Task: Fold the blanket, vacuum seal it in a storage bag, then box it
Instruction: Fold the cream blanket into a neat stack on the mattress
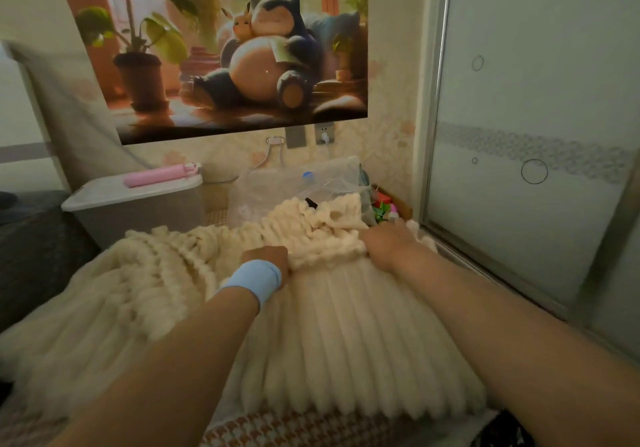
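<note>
As the far edge seemingly needs gathering for a fold, left hand [266,256] and right hand [388,246] each clutch the bunched cream blanket [346,336] toward twelve o'clock; the storage bag [277,187] lies just beyond.

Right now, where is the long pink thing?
In the head view, the long pink thing lies on the lid of the grey bin, back left, below the poster and left of the clear plastic bag.

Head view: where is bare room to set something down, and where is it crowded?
Free: the bin lid in front of the pink tube. Crowded: the blanket covers the near surface, and the plastic bag fills the corner behind it.
</note>
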